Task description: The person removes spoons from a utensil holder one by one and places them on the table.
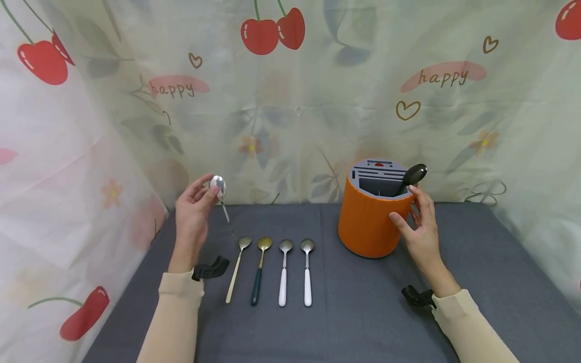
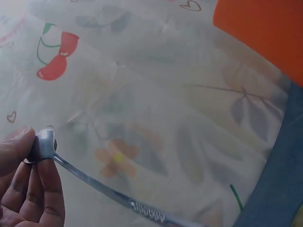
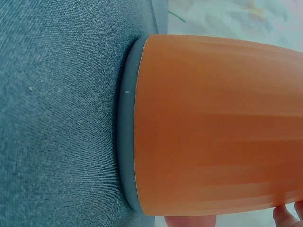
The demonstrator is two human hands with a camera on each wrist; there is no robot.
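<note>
My left hand pinches a silver spoon by its bowl, between thumb and fingers. The spoon's handle slants downward, and the left wrist view shows a textured patch on the handle. On the right stands an orange utensil holder with a grey slotted top. My right hand grips its right side, thumb on the front and forefinger up at the rim. A black spoon leans in the holder's open compartment, bowl up. The right wrist view shows the holder's base on the cloth.
On the grey cloth lies a row of spoons: one cream-handled, one gold with a dark handle, and two white-handled, a left one and a right one. A patterned curtain hangs behind.
</note>
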